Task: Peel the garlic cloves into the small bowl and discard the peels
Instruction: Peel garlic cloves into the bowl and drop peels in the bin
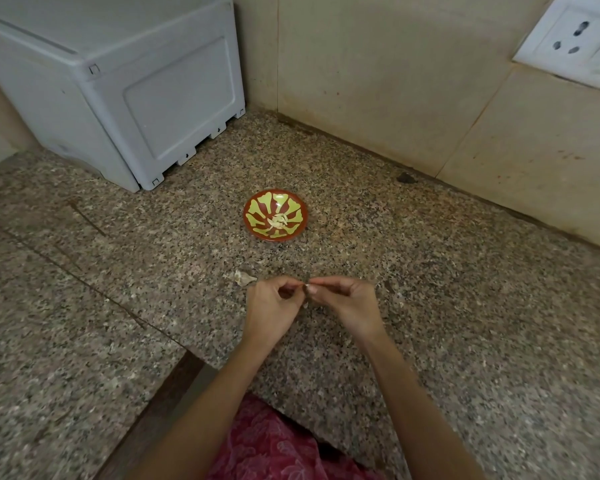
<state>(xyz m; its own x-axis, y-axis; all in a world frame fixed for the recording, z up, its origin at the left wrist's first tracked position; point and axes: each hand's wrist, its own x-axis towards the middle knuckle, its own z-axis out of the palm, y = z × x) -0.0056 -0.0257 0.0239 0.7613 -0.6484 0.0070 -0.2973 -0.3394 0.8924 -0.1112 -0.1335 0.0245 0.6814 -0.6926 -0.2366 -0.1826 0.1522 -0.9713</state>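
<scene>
Here, your left hand [272, 306] and right hand [343, 303] meet above the near middle of the speckled granite table [447, 323]. The fingers of both hands are curled and their tips pinch one small pale garlic clove [306, 287] from either side. Only a sliver of the clove shows between the fingertips, so you cannot tell how much skin remains on it.

Just beyond your hands, and well apart from them, the small bowl [293, 206] stands upright on the table. It is red-brown with a yellow-green radiating pattern. A little heap of peeled cloves [280, 221] lies at its centre.

A papery peel [244, 277] lies on the table just to the left of your left hand, not touching it.

At the far left, a pale grey plastic box [136, 91] stands on the table against the corner. The small moulded marks along its lower edge are too small to read. A white wall socket [575, 39] is set into the beige tiled wall [378, 81] at the upper right. A pink patterned garment [274, 445] shows at the bottom edge between your forearms.
</scene>
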